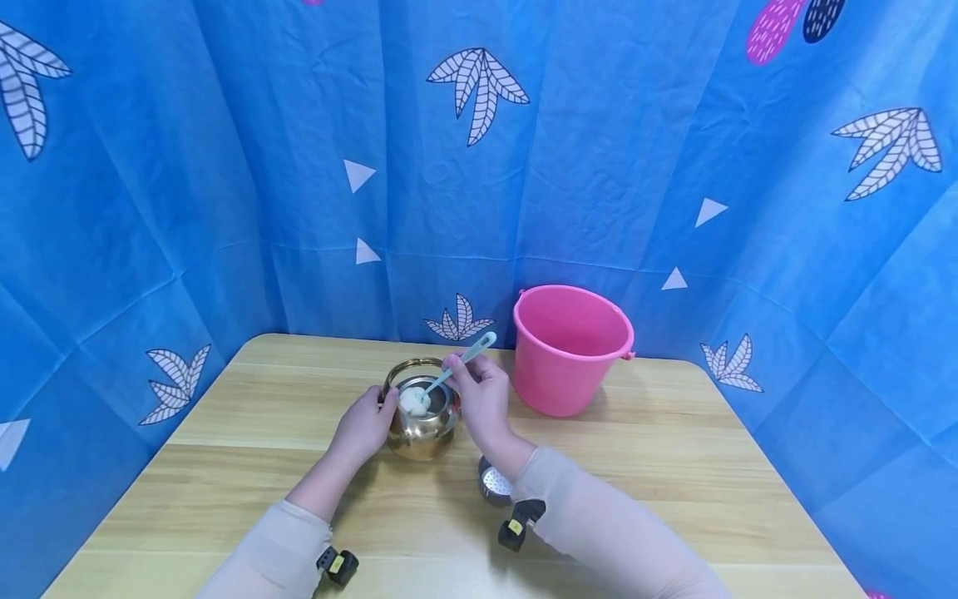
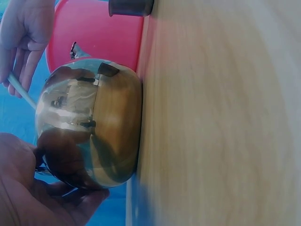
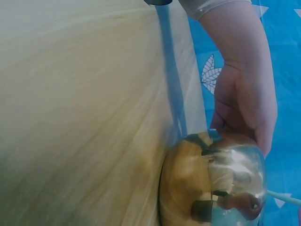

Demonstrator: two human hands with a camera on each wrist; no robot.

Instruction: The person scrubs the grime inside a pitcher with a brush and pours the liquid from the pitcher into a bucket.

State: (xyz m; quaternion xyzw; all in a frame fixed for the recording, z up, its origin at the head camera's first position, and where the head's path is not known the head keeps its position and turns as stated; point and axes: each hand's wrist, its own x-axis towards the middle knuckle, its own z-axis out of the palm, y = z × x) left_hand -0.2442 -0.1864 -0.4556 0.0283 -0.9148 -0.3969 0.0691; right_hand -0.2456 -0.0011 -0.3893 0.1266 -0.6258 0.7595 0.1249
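Gripping the likely slippery pot (image 1: 421, 438) side-on with my left hand (image 1: 362, 428), I pinch the stick (image 1: 480, 345) mid-shaft with my right hand (image 1: 485, 401).

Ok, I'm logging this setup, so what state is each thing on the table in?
Gold pot: upright, open-topped, gripped by the left hand
Pot handle: raised
Pale stick: slanted, held by the right hand, lower end in the pot's mouth
White lump: in the pot's mouth
Pink bucket: upright, open-topped, inner bottom hidden
Perforated metal piece: on the table, partly hidden
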